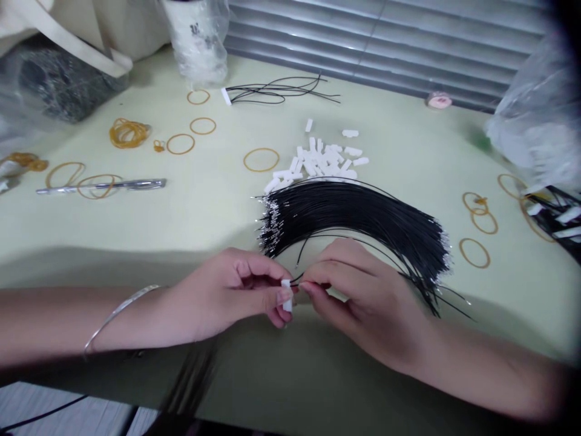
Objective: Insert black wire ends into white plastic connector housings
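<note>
Between thumb and fingers, my left hand (247,284) pinches a small white connector housing (287,295) held upright near the table's front edge. My right hand (358,297) is closed in a pinch on a thin black wire (296,280) right beside the housing; the wire's end meets the housing, but how deep it sits I cannot tell. Just beyond both hands lies a thick bundle of black wires (354,212) with silvery terminals at each end. Behind the bundle is a loose pile of white connector housings (322,158).
A housing with several black wires (281,91) lies at the back. Rubber bands (128,133) and a pen (102,186) are on the left, more rubber bands (474,253) on the right. A plastic-wrapped cup (197,42) stands near the blinds; a plastic bag (540,121) is at right.
</note>
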Action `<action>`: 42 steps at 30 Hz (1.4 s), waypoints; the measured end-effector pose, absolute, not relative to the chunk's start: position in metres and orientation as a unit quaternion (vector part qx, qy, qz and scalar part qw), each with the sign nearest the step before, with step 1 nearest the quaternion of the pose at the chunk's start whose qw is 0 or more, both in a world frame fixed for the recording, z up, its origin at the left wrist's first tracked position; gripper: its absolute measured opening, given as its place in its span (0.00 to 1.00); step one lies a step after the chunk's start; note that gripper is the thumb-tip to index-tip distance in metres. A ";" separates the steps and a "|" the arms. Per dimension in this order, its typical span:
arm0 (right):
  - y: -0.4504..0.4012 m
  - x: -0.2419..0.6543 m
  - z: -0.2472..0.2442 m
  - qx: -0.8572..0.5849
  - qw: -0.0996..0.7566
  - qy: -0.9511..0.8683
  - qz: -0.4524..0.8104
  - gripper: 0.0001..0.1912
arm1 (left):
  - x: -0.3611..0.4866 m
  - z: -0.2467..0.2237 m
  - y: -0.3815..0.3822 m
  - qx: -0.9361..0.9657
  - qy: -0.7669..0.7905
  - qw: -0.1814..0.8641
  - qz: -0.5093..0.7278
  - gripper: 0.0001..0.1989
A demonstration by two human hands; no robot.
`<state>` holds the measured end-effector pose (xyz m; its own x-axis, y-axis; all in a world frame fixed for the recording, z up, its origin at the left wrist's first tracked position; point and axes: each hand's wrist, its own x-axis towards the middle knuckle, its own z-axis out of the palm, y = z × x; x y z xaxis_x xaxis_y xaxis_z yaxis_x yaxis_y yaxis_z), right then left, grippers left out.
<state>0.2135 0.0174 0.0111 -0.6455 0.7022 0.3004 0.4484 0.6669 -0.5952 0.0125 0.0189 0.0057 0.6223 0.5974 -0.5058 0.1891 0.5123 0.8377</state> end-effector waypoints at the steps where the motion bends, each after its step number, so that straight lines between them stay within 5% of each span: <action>1: 0.020 0.216 0.013 -0.323 0.249 -0.876 0.257 0.06 | 0.013 0.006 0.018 0.478 0.411 0.766 0.132 0.06; 4: 0.037 0.226 0.017 -0.335 0.211 -0.873 0.285 0.04 | 0.012 0.005 0.016 0.476 0.389 0.779 0.126 0.06; 12: 0.062 0.226 -0.010 -0.342 0.133 -0.926 0.094 0.06 | 0.012 0.002 0.015 0.684 0.350 0.630 0.116 0.06; 16: 0.057 0.220 -0.015 -0.336 0.114 -0.933 0.059 0.06 | 0.010 0.003 0.014 0.667 0.357 0.646 0.102 0.07; 24: 0.040 0.231 0.015 -0.356 0.304 -0.864 0.186 0.06 | 0.009 0.003 0.017 0.448 0.388 0.793 0.145 0.06; 31: 0.018 0.218 0.020 -0.409 0.242 -0.856 0.205 0.05 | 0.011 0.003 0.021 0.421 0.376 0.808 0.170 0.04; 42: 0.021 0.207 0.010 -0.413 0.277 -0.855 0.148 0.02 | 0.011 0.002 0.020 0.450 0.398 0.784 0.156 0.06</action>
